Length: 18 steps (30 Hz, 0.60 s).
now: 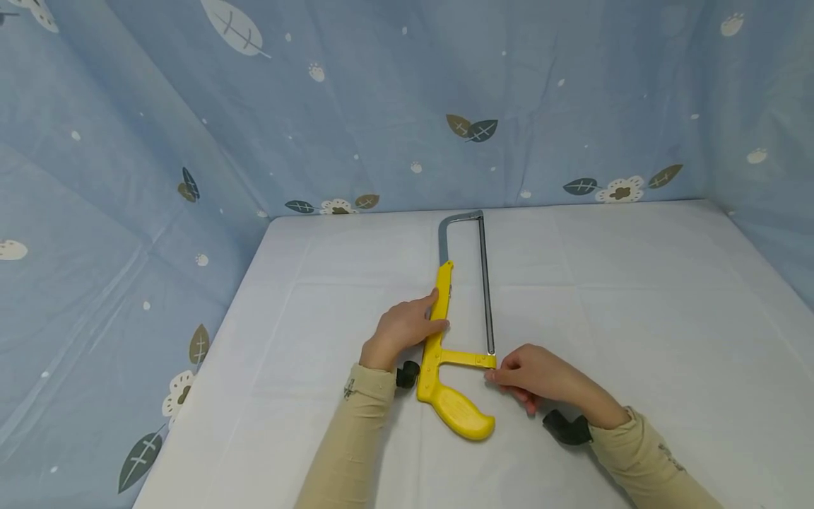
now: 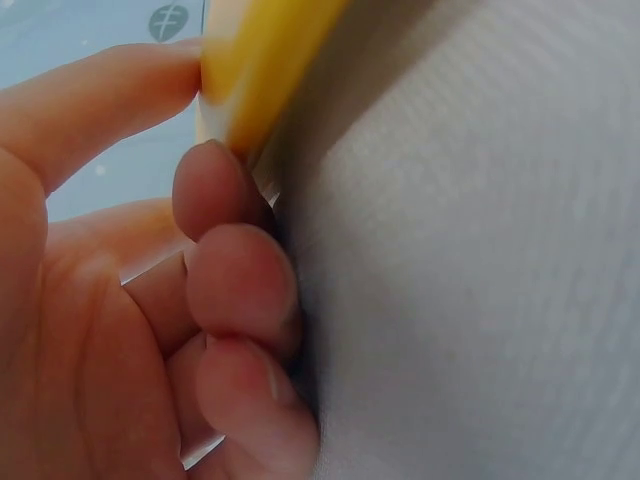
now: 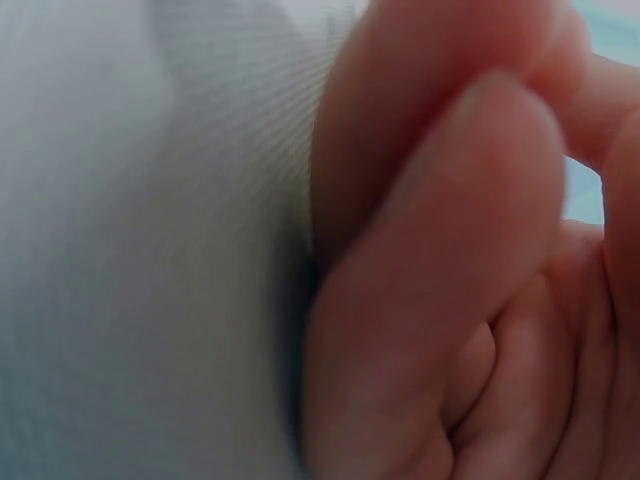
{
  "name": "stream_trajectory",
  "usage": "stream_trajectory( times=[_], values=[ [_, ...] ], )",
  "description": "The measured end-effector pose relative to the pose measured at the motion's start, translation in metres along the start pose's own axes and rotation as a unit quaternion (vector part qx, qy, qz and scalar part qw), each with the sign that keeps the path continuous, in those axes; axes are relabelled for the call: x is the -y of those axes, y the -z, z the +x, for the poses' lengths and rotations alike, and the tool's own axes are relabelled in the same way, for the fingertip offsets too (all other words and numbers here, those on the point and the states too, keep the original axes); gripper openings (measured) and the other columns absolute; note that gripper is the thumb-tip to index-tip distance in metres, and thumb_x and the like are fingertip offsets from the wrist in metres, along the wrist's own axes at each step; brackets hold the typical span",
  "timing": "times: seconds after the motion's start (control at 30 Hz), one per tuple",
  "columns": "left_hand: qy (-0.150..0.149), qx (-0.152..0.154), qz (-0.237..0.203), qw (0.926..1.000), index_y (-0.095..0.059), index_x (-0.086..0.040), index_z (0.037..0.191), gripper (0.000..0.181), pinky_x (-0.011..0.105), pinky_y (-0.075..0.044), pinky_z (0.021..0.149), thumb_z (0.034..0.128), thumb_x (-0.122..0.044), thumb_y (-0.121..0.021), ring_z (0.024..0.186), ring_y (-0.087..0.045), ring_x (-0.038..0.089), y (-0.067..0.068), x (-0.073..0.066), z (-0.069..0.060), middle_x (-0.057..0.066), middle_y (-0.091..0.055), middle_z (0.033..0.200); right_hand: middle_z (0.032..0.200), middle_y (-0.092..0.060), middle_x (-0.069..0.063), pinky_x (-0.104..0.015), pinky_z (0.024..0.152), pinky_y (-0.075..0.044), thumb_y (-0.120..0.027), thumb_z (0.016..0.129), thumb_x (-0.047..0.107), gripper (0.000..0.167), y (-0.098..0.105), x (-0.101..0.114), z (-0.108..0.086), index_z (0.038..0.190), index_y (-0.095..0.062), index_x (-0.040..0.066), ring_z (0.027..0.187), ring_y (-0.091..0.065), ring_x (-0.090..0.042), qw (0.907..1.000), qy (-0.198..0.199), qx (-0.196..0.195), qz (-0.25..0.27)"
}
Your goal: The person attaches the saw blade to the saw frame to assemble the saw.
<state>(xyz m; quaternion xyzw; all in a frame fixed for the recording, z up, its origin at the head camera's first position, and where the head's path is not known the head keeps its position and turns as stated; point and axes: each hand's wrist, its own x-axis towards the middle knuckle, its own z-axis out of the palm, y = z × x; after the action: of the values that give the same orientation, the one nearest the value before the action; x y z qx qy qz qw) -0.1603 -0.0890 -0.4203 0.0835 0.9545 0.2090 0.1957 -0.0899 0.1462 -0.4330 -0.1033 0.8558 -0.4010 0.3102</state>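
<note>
A hacksaw with a yellow frame (image 1: 439, 300) and grey metal front lies flat on the white cloth, its blade (image 1: 486, 283) on the right side and its yellow handle (image 1: 463, 416) toward the person. My left hand (image 1: 403, 326) grips the long yellow bar above the handle. In the left wrist view, its fingers (image 2: 242, 280) curl beside the blurred yellow bar (image 2: 285, 70). At the right end of the yellow crosspiece (image 1: 464, 359), by the blade's lower end, my right hand (image 1: 547, 375) pinches with bent fingers. The right wrist view shows curled fingers (image 3: 440, 230); their contact point is hidden.
White cloth (image 1: 331, 318) covers the table. A blue patterned curtain (image 1: 394, 106) stands along the back edge, and more of it hangs at the left and right. Dark wrist-mounted pieces sit beside the left wrist (image 1: 408, 375) and right wrist (image 1: 566, 428), close to the cloth.
</note>
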Motion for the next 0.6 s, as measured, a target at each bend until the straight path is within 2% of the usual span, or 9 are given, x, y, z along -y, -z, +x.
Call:
stream_trajectory(
  times=[0.6],
  values=[
    [-0.003, -0.002, 0.009, 1.0000, -0.024, -0.028, 0.142, 0.069, 0.037, -0.038, 0.085, 0.0830, -0.050, -0.053, 0.106, -0.047, 0.019, 0.0003, -0.0008, 0.0002, 0.002, -0.043, 0.134, 0.052, -0.056, -0.004, -0.030, 0.041, -0.045, -0.057, 0.081, 0.049, 0.043, -0.0036, 0.0064, -0.0022, 0.070, -0.062, 0.008, 0.039, -0.051, -0.016, 1.0000, 0.002, 0.005, 0.003]
  ],
)
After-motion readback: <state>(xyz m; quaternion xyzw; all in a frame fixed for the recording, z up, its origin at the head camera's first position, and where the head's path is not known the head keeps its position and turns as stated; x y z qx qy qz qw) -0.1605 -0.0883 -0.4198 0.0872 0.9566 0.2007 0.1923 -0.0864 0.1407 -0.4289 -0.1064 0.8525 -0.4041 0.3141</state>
